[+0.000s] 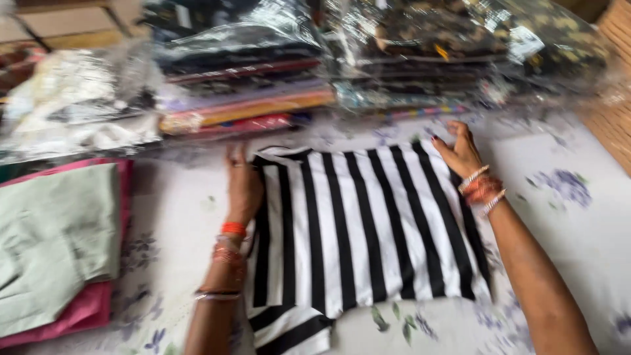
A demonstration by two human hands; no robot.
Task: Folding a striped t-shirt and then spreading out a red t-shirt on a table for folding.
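White floral bedsheet as the work surface, wooden slats at right, soft daylight

Shirt: black and white vertical stripes. Sheet under shirt: white, purple flowers, green leaves. Left of shirt: pale green cloth on pink cloth. Behind shirt: bagged stack, orange, red, lilac, black layers. Bangles orange, silver.

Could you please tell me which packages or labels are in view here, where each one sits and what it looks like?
Middle stack of clear plastic packages: top centre; flat folded cloth in dark, orange and red.
Right stack of clear packages: top right; dark patterned cloth, glossy wrap.
Crumpled clear bag: top left; whitish cloth.
Labels: none clear enough to tell.
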